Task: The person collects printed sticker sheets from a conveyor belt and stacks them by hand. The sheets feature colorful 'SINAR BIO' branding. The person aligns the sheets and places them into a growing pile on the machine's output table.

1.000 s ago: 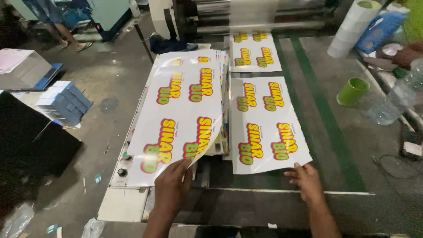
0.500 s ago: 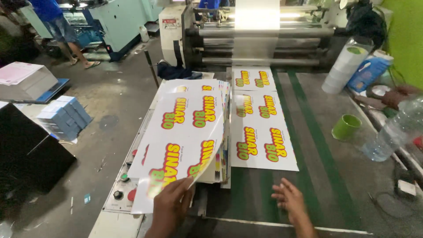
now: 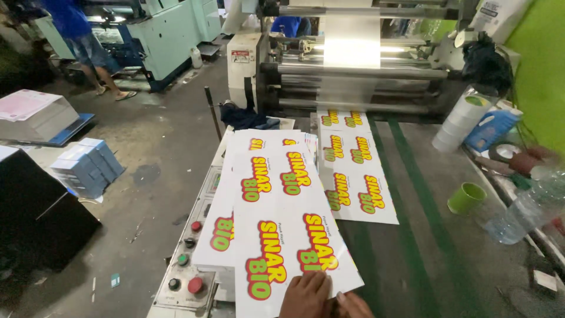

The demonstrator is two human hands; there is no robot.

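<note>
A glossy white printed sheet [image 3: 282,224] with red, yellow and green lettering lies on top of a stack of like sheets [image 3: 259,144] over the machine's side panel. My left hand [image 3: 306,296] grips its near edge at the bottom of the view. My right hand [image 3: 354,306] is right beside it at the sheet's near corner, mostly cut off by the frame edge. A strip of joined printed sheets [image 3: 353,182] lies on the dark belt [image 3: 424,247] to the right, coming out of the roller machine [image 3: 353,70].
A control panel [image 3: 187,265] with red and green buttons sits under the stack. On the right are a green cup [image 3: 467,197], a plastic bottle [image 3: 527,212] and a white roll [image 3: 459,121]. Blue boxes [image 3: 88,165] stand on the floor at left; a person [image 3: 76,35] stands far left.
My right hand left the belt and came over beside my left hand. The top sheet was pulled flat toward me over the stack, and the view tilted up toward the roller machine.
</note>
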